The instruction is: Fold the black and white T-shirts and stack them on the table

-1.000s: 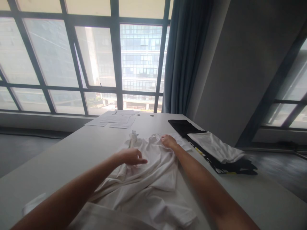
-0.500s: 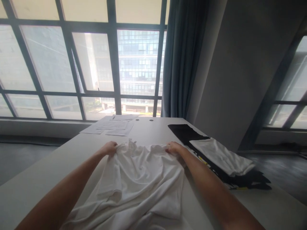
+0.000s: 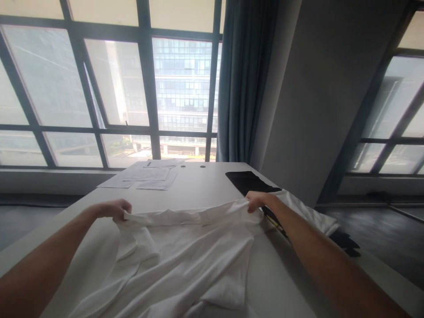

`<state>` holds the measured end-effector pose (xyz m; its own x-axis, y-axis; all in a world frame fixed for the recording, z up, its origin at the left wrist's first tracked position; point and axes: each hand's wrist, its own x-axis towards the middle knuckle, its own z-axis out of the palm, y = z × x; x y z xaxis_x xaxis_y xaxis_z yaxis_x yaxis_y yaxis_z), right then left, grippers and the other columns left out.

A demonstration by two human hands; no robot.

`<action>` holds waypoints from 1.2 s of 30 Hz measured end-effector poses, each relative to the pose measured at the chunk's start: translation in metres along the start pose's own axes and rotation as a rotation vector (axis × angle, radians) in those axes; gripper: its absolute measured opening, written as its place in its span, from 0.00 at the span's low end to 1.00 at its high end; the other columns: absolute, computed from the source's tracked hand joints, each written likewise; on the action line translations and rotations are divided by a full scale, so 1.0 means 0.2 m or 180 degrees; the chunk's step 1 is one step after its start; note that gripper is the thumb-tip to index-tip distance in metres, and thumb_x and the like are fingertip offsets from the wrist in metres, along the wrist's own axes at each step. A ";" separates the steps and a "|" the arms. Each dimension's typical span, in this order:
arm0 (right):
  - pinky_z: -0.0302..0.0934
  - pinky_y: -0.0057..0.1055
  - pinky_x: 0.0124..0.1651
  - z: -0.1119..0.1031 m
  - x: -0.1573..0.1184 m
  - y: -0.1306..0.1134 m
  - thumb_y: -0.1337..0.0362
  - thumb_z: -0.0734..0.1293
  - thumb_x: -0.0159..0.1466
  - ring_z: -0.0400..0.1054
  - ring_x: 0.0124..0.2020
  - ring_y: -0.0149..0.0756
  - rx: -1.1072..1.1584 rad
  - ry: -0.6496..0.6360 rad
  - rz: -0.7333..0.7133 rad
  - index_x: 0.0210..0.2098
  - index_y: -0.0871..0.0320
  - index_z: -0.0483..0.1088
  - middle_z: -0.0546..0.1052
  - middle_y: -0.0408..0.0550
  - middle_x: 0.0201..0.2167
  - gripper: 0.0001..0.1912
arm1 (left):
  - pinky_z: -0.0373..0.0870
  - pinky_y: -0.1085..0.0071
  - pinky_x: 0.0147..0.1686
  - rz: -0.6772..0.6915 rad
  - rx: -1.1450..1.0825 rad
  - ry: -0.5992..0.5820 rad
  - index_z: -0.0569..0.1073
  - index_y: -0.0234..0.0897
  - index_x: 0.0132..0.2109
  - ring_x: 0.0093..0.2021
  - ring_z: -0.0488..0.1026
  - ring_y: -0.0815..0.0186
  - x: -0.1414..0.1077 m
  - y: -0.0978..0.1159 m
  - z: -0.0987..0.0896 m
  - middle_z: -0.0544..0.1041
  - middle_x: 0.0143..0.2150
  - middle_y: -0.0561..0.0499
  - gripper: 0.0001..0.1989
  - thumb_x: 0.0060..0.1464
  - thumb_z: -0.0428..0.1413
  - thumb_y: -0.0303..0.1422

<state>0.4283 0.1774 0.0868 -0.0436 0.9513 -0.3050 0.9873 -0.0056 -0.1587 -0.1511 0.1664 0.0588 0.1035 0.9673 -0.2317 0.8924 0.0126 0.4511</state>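
A white T-shirt [image 3: 192,251] is stretched out in front of me, its far edge pulled nearly straight between both hands. My left hand [image 3: 116,208] pinches that edge at its left end, with the fingers closed on the cloth. At the right end my right hand [image 3: 256,201] grips the same edge, also closed. Below the edge the cloth falls in loose diagonal folds toward me, and what looks like a sleeve lies folded under my left hand. The near part of the shirt runs out of view at the bottom.
The shirt is over a white table [image 3: 212,185]. Sheets of paper [image 3: 145,176] lie at its far left. To the right, partly behind my right arm, are dark folded clothes [image 3: 247,182] with a white folded cloth [image 3: 306,211] on top. A curtain [image 3: 240,88] hangs by the windows.
My hands have moved apart, the left one farther left and the right one slightly right. The shirt's far edge, bunched before, is now drawn taut. The view has turned a little to the right.
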 end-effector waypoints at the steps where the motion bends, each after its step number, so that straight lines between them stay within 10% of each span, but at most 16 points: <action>1: 0.62 0.27 0.30 -0.04 0.00 0.02 0.68 0.76 0.42 0.73 0.31 0.38 0.0214 -0.0266 0.0005 0.31 0.61 0.78 0.78 0.46 0.28 0.14 | 0.68 0.72 0.24 0.0060 -0.0152 -0.0375 0.70 0.38 0.23 0.27 0.71 0.62 -0.01 0.02 -0.03 0.71 0.22 0.53 0.09 0.26 0.57 0.32; 3: 0.58 0.25 0.26 -0.14 0.00 0.05 0.68 0.76 0.43 0.69 0.26 0.34 0.0522 -0.0554 0.0076 0.33 0.61 0.77 0.75 0.44 0.25 0.16 | 0.69 0.70 0.26 0.0085 -0.0338 -0.0936 0.70 0.38 0.24 0.29 0.73 0.60 -0.01 0.06 -0.11 0.73 0.25 0.52 0.12 0.25 0.60 0.34; 5: 0.59 0.26 0.27 -0.25 0.03 0.05 0.67 0.76 0.45 0.69 0.26 0.34 0.0604 -0.0276 0.0197 0.35 0.61 0.77 0.75 0.45 0.25 0.16 | 0.71 0.69 0.28 0.0064 -0.0108 -0.0711 0.70 0.38 0.26 0.32 0.74 0.57 0.02 0.11 -0.21 0.74 0.27 0.51 0.13 0.27 0.61 0.35; 10: 0.64 0.32 0.46 -0.43 0.19 -0.13 0.68 0.69 0.57 0.71 0.46 0.45 0.0351 0.2410 0.0659 0.51 0.65 0.71 0.75 0.61 0.47 0.21 | 0.71 0.60 0.44 -0.0434 0.0619 0.1972 0.73 0.32 0.46 0.48 0.74 0.49 0.23 0.35 -0.32 0.77 0.47 0.38 0.17 0.48 0.55 0.35; 12: 0.61 0.35 0.53 -0.41 0.25 -0.23 0.69 0.68 0.58 0.67 0.54 0.48 0.0384 0.2765 0.0688 0.63 0.68 0.60 0.67 0.68 0.58 0.34 | 0.70 0.57 0.48 -0.0613 0.0522 0.2436 0.66 0.29 0.57 0.53 0.73 0.46 0.31 0.43 -0.28 0.71 0.58 0.31 0.24 0.54 0.53 0.34; 15: 0.59 0.41 0.58 -0.29 0.31 -0.38 0.67 0.67 0.59 0.63 0.60 0.53 0.0369 0.2020 0.0560 0.69 0.70 0.46 0.57 0.73 0.64 0.43 | 0.68 0.57 0.53 -0.0643 0.0534 0.2064 0.59 0.27 0.64 0.60 0.68 0.45 0.40 0.47 -0.14 0.65 0.64 0.28 0.31 0.56 0.54 0.34; 22: 0.63 0.38 0.54 0.14 0.29 -0.48 0.59 0.72 0.56 0.68 0.56 0.52 -0.0321 0.0454 -0.0324 0.58 0.59 0.70 0.70 0.59 0.60 0.31 | 0.64 0.59 0.58 0.0153 0.0941 0.0939 0.66 0.31 0.63 0.63 0.66 0.47 0.42 0.47 0.31 0.68 0.64 0.33 0.32 0.58 0.51 0.47; 26: 0.65 0.34 0.49 0.26 0.24 -0.43 0.59 0.74 0.54 0.73 0.49 0.49 -0.0295 0.0287 -0.0542 0.52 0.57 0.75 0.77 0.56 0.52 0.26 | 0.63 0.64 0.60 0.1279 0.0942 0.0568 0.69 0.36 0.62 0.63 0.66 0.53 0.30 0.57 0.49 0.69 0.64 0.40 0.28 0.58 0.53 0.44; 30: 0.63 0.33 0.53 0.32 0.14 -0.37 0.57 0.71 0.59 0.70 0.53 0.47 -0.0276 0.0321 -0.0694 0.55 0.57 0.73 0.74 0.56 0.55 0.25 | 0.67 0.66 0.54 0.1893 0.1064 0.0249 0.76 0.39 0.52 0.53 0.73 0.57 0.21 0.59 0.53 0.77 0.55 0.44 0.17 0.58 0.52 0.36; 36: 0.61 0.30 0.56 0.38 -0.08 -0.30 0.56 0.70 0.60 0.70 0.54 0.43 0.0051 0.0525 -0.1051 0.55 0.58 0.74 0.69 0.57 0.60 0.25 | 0.69 0.66 0.46 0.1255 0.1497 0.0524 0.77 0.39 0.40 0.47 0.75 0.56 0.13 0.40 0.39 0.78 0.51 0.45 0.08 0.53 0.56 0.34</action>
<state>0.3585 0.1399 0.0301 -0.3329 0.9396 -0.0796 0.9216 0.3063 -0.2385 -0.0433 0.1727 0.0225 0.4284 0.9032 0.0271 0.9023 -0.4291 0.0401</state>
